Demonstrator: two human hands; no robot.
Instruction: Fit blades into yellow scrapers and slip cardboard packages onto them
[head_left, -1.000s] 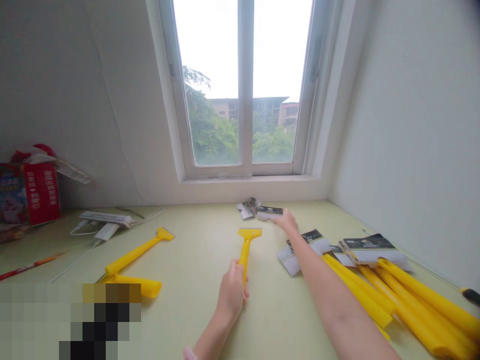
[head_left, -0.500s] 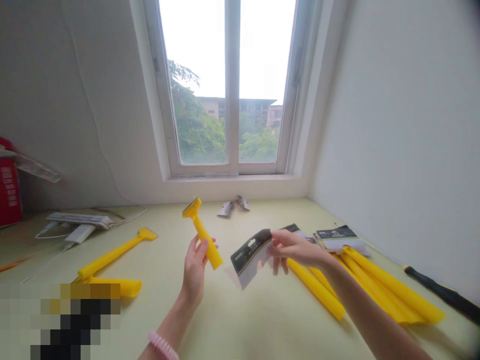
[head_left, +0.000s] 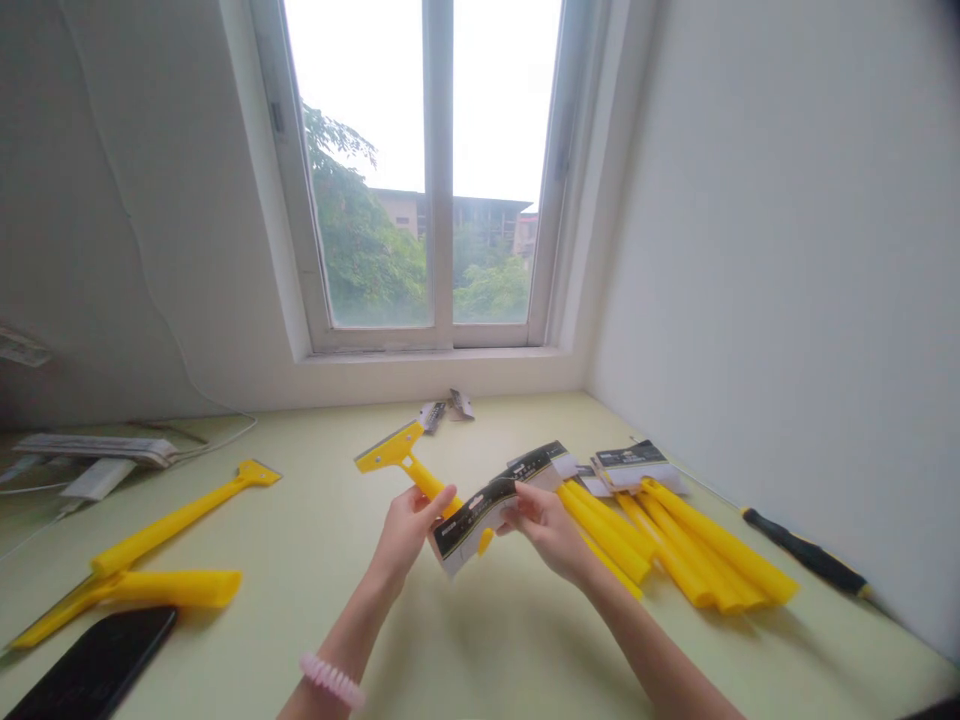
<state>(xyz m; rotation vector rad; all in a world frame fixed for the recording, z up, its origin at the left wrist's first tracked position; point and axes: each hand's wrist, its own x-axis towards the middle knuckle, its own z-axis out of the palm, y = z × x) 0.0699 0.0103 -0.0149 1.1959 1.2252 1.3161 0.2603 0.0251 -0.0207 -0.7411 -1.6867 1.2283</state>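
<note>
My left hand (head_left: 409,530) is closed round the handle of a yellow scraper (head_left: 390,452), whose wide head points up and left. A black and white card (head_left: 491,505) lies across the lower part of that handle, its left end by my left fingers. My right hand (head_left: 544,525) pinches the card near its middle from the right. The yellow tip of the handle shows below the card. To the right, several yellow scrapers (head_left: 697,550) lie side by side, with black and white cards (head_left: 637,465) at their upper ends.
Two yellow scrapers (head_left: 169,520) and a black phone (head_left: 97,665) lie at the left of the pale green table (head_left: 315,610). Behind them is a power strip (head_left: 97,450). Small cards (head_left: 461,404) lie below the window. A black-handled tool (head_left: 806,550) rests by the right wall.
The card has come up against the scraper handle and now lies across it. My hands are closer together, and the scraper's head has turned to show its broad face. The view has shifted right.
</note>
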